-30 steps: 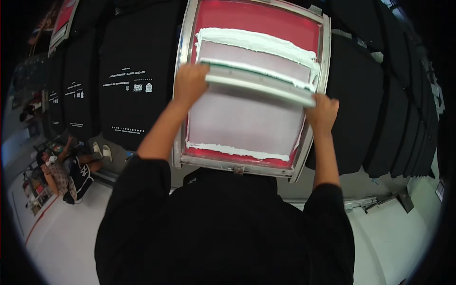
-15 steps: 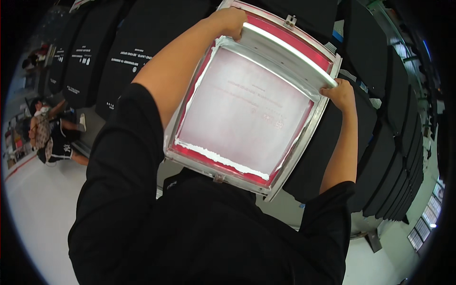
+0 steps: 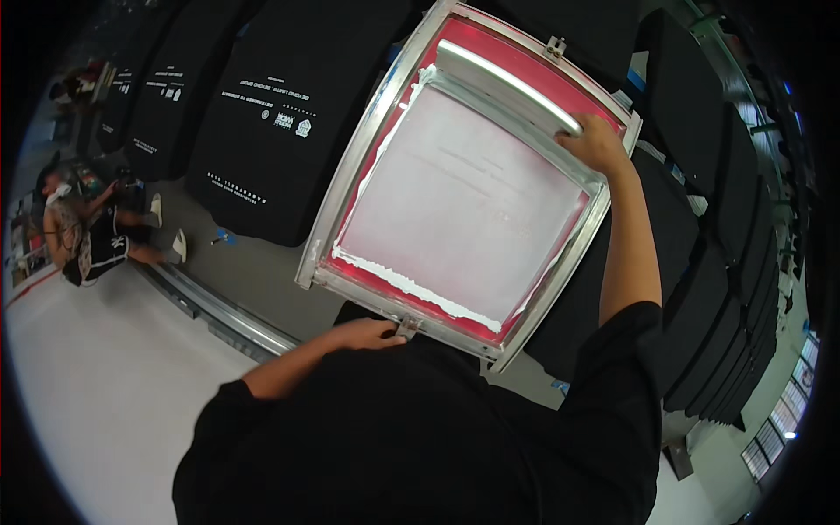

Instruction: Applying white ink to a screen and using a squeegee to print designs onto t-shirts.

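A screen-printing frame (image 3: 372, 138) with silver rails and a red-edged mesh (image 3: 464, 201) lies tilted before me. White ink (image 3: 416, 287) lines the mesh's near edge and left side. Across the far part of the mesh leans a long metal squeegee (image 3: 503, 77). My right hand (image 3: 604, 147) is closed round the squeegee near its right end. At the frame's near rail, my left hand (image 3: 366, 334) grips the edge beside a small metal bracket (image 3: 408, 327); some of its fingertips are hidden. Under the frame lies black fabric, mostly covered.
Black fabric pieces (image 3: 271, 166) with white print lie in a row to the left. More black pieces (image 3: 739, 236) run along the right. A metal rail (image 3: 236, 317) borders the table's near side. At the far left is another person (image 3: 83, 223), close to the table.
My left hand has let go of the squeegee's left end and come down to the frame's near rail. My right hand has shifted its grip inward along the squeegee.
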Demonstrator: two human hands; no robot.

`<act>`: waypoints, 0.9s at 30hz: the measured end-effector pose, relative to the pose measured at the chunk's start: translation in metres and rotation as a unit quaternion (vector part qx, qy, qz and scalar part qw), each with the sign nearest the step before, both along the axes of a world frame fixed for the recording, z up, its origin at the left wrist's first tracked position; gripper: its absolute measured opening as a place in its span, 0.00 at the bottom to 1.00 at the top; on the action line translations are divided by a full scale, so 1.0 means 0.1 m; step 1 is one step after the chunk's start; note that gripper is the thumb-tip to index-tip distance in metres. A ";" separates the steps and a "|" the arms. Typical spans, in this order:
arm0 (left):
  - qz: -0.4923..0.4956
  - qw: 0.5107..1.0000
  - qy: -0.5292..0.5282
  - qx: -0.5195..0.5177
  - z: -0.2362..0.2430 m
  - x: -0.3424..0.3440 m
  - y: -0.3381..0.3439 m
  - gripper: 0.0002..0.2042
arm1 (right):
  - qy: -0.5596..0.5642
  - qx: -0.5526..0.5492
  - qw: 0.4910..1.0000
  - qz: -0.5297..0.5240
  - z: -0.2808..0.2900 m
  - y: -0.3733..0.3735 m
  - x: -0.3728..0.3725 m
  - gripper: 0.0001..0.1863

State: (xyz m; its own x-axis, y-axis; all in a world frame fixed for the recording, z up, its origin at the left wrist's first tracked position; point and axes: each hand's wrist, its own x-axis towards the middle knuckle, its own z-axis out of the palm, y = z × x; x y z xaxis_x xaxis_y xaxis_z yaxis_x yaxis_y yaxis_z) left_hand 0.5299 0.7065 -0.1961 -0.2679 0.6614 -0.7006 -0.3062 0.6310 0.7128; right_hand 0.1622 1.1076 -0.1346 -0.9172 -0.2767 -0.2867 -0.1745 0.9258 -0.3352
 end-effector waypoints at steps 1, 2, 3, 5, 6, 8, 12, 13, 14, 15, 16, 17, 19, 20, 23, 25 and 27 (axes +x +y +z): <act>0.071 0.997 -0.001 0.012 -0.09 0.17 0.03 0.28 | -0.033 -0.002 0.999 -0.013 0.01 -0.03 0.02 0.20; 0.120 0.992 -0.030 0.009 -0.17 0.29 0.05 0.27 | -0.027 0.008 0.999 -0.025 0.02 -0.06 0.08 0.17; 0.137 0.990 -0.015 -0.011 -0.23 0.37 0.06 0.24 | -0.006 0.003 1.000 -0.011 0.02 -0.10 0.20 0.16; 0.161 0.984 0.080 0.012 -0.29 0.46 0.07 0.25 | 0.054 -0.002 0.999 -0.007 0.00 -0.21 0.53 0.15; 0.174 0.979 0.104 0.022 -0.30 0.49 0.09 0.24 | 0.049 0.000 0.999 -0.015 0.00 -0.27 0.73 0.15; 0.175 0.980 0.093 0.024 -0.28 0.48 0.08 0.23 | 0.038 -0.013 0.999 -0.022 -0.02 -0.41 1.11 0.16; 0.201 0.971 0.126 0.034 -0.19 0.47 0.08 0.24 | 0.046 -0.042 0.998 -0.009 -0.03 -0.83 2.29 0.19; 0.197 0.970 0.137 0.036 -0.18 0.46 0.09 0.23 | 0.021 -0.003 1.000 -0.006 -0.01 -0.99 2.60 0.20; 0.187 0.972 0.141 0.026 -0.16 0.47 0.10 0.23 | 0.016 0.020 1.000 0.008 0.02 -1.14 2.89 0.20; 0.178 0.977 0.116 0.016 -0.15 0.46 0.12 0.22 | 0.031 0.002 0.999 -0.006 0.07 -1.29 3.21 0.18; 0.172 0.978 0.114 0.013 -0.13 0.47 0.13 0.22 | 0.021 0.018 1.000 -0.007 0.12 -1.43 3.47 0.18; 0.160 0.979 0.124 -0.001 -0.11 0.46 0.14 0.20 | 0.026 0.012 1.000 -0.009 0.18 -1.53 3.71 0.20; 0.180 0.978 0.108 0.012 -0.06 0.45 0.18 0.16 | 0.041 -0.031 0.998 -0.027 0.25 -1.68 3.95 0.19; 0.187 0.971 0.144 0.030 -0.03 0.43 0.18 0.15 | 0.069 -0.041 0.996 -0.023 0.29 -1.66 3.97 0.19; 0.060 0.974 0.217 -0.029 0.11 0.34 0.20 0.21 | 0.012 -0.027 0.999 -0.039 0.40 -1.53 3.81 0.19; -0.052 0.960 0.263 -0.083 0.20 0.24 0.18 0.27 | -0.013 -0.024 0.997 -0.074 0.47 -1.37 3.63 0.20; 0.016 0.961 0.255 -0.109 0.28 0.08 0.09 0.25 | -0.012 -0.039 0.987 -0.155 0.50 -1.22 3.45 0.19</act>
